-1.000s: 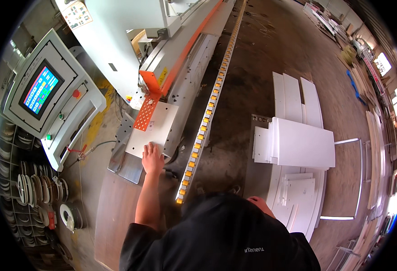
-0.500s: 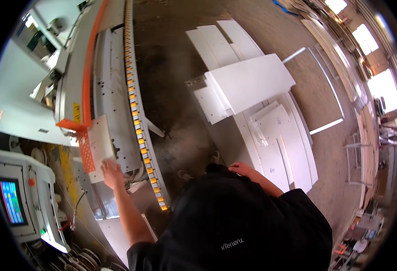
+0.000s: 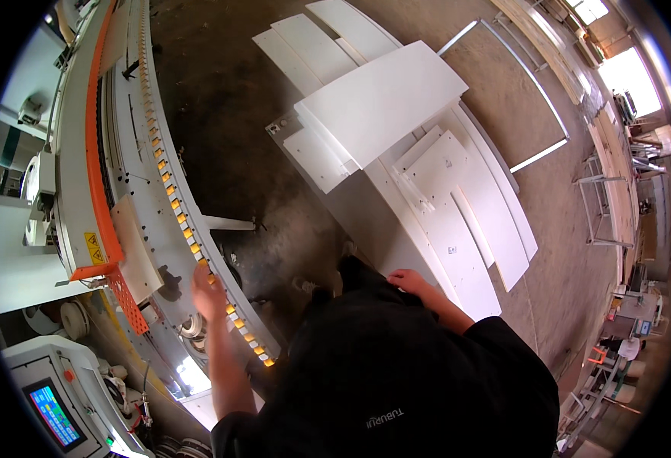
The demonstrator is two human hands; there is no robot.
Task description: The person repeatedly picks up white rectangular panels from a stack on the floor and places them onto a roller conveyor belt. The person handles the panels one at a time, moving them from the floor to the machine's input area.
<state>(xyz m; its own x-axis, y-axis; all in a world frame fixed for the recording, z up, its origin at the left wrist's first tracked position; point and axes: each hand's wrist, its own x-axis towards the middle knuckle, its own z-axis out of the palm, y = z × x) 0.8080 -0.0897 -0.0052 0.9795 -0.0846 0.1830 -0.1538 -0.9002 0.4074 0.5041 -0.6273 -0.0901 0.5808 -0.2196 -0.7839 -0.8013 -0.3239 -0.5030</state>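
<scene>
My left hand (image 3: 209, 293) is over the row of yellow and white rollers (image 3: 181, 217) along the machine's edge. Its fingers are stretched out and nothing shows in them. A pale flat panel (image 3: 138, 248) lies on the machine bed to the left of that hand, apart from it, partly tucked under the orange-edged beam (image 3: 99, 156). Close in front of my body, my right hand (image 3: 407, 281) is next to the near edge of the stacked white panels (image 3: 469, 286). Its fingers are bent and partly hidden, and no held thing shows.
A perforated orange plate (image 3: 128, 304) adjoins the pale panel. At lower left stands a control console (image 3: 61, 408) with a lit screen. More white panels (image 3: 385, 103) lie crosswise on the stack to the right. Beyond it, a white metal frame (image 3: 537, 156) rests on the floor.
My left hand has come off the pale panel and moved right, over the rollers. The panel has slid farther along the beam, away from me. My view has swung right.
</scene>
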